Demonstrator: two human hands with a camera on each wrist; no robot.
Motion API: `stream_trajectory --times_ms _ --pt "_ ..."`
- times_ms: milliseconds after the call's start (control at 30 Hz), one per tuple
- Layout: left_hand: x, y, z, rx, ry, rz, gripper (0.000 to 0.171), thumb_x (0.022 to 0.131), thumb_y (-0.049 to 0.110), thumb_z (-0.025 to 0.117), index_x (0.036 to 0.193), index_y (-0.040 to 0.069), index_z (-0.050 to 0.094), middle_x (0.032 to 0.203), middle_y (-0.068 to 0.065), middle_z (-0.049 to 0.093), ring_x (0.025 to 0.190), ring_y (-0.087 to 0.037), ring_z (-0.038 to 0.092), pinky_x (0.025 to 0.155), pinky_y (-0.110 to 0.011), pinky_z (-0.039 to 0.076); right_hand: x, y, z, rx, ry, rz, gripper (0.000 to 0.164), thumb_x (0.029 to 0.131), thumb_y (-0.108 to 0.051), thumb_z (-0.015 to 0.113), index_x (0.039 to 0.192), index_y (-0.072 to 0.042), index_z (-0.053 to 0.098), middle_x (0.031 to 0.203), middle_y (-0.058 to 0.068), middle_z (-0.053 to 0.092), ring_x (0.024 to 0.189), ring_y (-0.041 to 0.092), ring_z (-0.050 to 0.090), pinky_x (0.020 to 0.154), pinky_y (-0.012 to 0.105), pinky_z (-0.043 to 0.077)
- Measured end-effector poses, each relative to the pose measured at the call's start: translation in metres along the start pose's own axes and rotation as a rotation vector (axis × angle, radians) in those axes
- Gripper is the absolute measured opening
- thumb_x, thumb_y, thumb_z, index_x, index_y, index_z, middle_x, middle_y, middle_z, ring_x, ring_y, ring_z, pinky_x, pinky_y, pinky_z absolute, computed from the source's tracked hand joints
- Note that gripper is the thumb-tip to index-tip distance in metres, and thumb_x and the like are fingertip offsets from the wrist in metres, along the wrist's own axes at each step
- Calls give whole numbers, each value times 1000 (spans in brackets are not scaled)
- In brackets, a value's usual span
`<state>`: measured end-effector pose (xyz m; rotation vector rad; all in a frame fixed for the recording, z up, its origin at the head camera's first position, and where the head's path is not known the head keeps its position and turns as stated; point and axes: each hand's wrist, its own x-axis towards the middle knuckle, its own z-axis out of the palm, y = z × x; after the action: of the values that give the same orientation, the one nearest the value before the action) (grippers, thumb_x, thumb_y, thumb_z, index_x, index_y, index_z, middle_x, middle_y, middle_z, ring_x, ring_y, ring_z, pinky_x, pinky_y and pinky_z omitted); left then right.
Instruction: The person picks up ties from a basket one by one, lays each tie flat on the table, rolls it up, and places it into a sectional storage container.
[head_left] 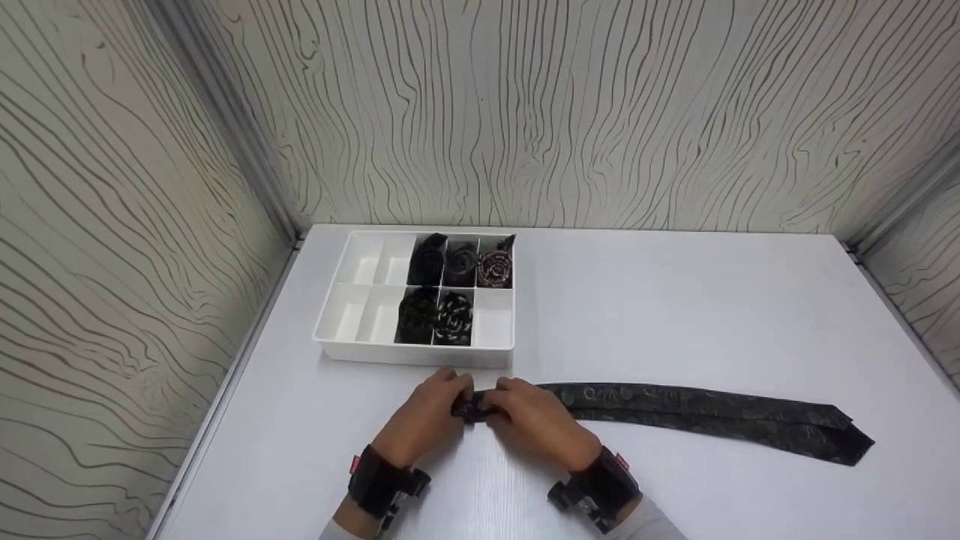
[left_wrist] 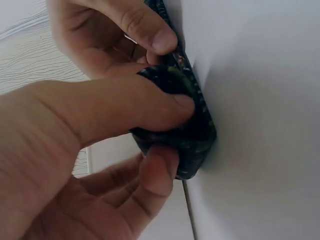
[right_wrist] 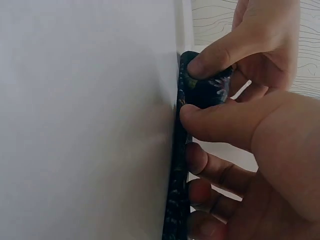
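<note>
A dark patterned necktie [head_left: 705,409] lies across the table, its wide pointed end to the right and its left end turned into a small roll. My left hand [head_left: 427,416] pinches that roll between thumb and fingers. Just right of it, my right hand [head_left: 540,420] holds the tie where the flat strip meets the roll. In the left wrist view, the left thumb presses into the rolled end [left_wrist: 192,145]. The right wrist view has the right thumb [right_wrist: 215,122] against the tie's edge, fingertips along the strip [right_wrist: 175,205].
Behind the hands stands a white divided box [head_left: 412,355]. Several of its compartments hold rolled dark ties, among them a black-and-white one [head_left: 454,319] and a reddish one [head_left: 495,268]. Wood-grain patterned panels [head_left: 480,112] enclose the white table [head_left: 675,315] at back and sides.
</note>
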<state>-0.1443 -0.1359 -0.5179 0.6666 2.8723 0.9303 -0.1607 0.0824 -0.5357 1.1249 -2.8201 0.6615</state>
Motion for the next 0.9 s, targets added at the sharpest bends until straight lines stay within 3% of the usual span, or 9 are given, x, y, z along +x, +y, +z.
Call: stream_trajectory --times_ms 133,367,500,633,733,800,900 --pt "-1 1 -3 55 42 -20 24 83 -11 74 89 11 66 89 1 49 76 -10 47 70 -27 48 2 -1 -3 38 -27 65 15 94 -15 76 108 -20 81 91 -4 65 83 12 61 69 28 52" --pt "2 5 1 154 63 12 20 85 -7 73 86 11 67 84 2 49 72 -9 43 65 -25 41 5 -7 4 26 -3 -60 13 95 -12 76 106 -16 80 105 -2 67 101 15 64 87 29 58" --pt "1 5 -1 85 25 20 18 88 -5 73 95 9 66 90 0 53 78 -10 49 70 -26 47 4 -6 5 130 -45 -67 21 92 -7 75 111 -14 78 110 -2 67 107 16 65 94 32 58" --pt "1 1 -4 -73 2 5 28 87 -3 75 111 4 62 100 -7 60 87 -15 56 76 -29 52 1 -5 2 216 -68 -55 27 90 -5 74 116 -14 76 111 -1 65 106 14 64 95 32 58" --pt "3 -1 -3 -154 11 2 26 85 -6 75 106 3 62 97 -7 60 86 -15 55 75 -28 50 1 -2 1 263 -95 -27 26 91 -7 74 116 -14 75 110 -2 63 101 11 62 92 31 57" --pt "4 -2 -2 -139 20 15 22 83 -8 75 97 5 65 93 -5 61 85 -14 53 74 -27 48 2 -1 1 287 -110 4 19 93 -12 75 112 -14 75 108 -4 62 97 8 60 89 28 57" --pt "5 0 1 -32 43 47 19 81 -4 80 91 10 72 92 0 65 90 -13 55 79 -28 52 4 1 0 323 -113 72 14 96 -22 77 106 -14 71 103 -5 61 89 6 58 82 25 55"
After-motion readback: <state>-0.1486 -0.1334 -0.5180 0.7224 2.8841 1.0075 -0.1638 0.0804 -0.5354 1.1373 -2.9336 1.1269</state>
